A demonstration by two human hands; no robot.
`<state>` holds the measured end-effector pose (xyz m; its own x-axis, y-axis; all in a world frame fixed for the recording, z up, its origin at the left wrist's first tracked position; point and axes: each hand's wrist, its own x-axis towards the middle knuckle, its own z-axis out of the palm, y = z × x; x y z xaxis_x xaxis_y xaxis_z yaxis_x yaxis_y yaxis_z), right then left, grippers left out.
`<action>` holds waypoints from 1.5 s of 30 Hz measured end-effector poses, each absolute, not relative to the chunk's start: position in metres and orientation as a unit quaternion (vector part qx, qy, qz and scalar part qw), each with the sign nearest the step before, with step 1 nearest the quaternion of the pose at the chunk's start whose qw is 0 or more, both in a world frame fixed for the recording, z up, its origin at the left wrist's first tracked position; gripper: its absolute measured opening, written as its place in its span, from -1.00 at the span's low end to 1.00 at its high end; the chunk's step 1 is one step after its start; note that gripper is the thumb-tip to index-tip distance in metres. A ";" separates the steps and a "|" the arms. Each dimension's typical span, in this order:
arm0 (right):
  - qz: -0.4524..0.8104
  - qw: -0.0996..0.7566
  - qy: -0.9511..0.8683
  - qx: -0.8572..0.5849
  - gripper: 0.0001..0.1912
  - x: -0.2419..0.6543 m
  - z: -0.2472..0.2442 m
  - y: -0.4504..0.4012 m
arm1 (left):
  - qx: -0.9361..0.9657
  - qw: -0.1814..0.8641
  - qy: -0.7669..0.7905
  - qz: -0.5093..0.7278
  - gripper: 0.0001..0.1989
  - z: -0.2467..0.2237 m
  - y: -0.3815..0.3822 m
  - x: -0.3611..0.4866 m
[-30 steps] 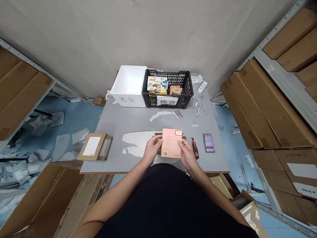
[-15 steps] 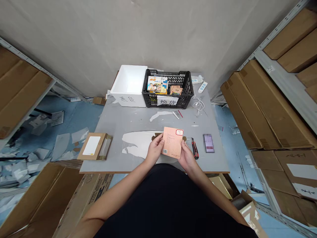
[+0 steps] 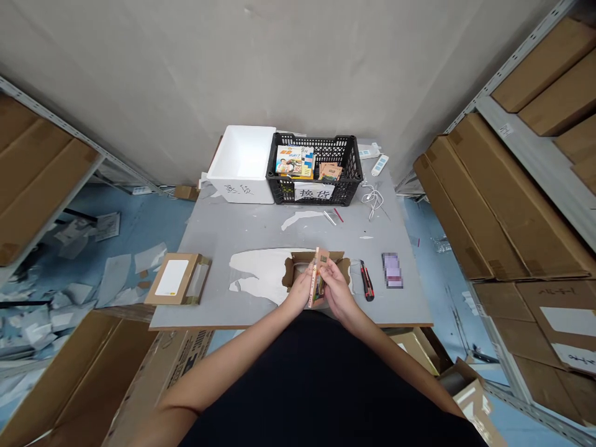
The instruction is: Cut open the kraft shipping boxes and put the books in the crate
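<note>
A thin book [image 3: 318, 279] stands on edge between the left hand [image 3: 302, 288] and the right hand [image 3: 338, 287]. Both hands are closed around it, 1 on each cover, holding it firmly. Its spine faces the left hand, and its long axis points away from the person, tilting slightly. It sits above an open cardboard mailer [image 3: 338, 261] on the table [image 3: 261, 233], near a box cutter [image 3: 367, 282].

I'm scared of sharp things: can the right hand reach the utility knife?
Probably yes: the utility knife sits just beside the right hand, unblocked, though that hand holds a book.
</note>
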<state>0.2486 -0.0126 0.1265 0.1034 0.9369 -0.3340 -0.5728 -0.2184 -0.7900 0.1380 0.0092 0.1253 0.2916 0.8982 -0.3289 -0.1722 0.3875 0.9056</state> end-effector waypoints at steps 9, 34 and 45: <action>0.606 0.622 -0.164 -0.468 -0.67 0.260 0.118 -0.004 | 0.346 0.710 0.464 0.401 -0.52 0.131 0.020 0.120; 0.617 0.502 -0.251 -0.551 -0.58 0.299 0.108 0.027 | 0.388 0.692 0.510 0.333 -0.57 0.117 0.082 0.104; 0.555 0.533 -0.256 -0.585 -0.63 0.326 0.097 0.102 | 0.405 0.678 0.512 0.337 -0.56 0.099 0.166 0.131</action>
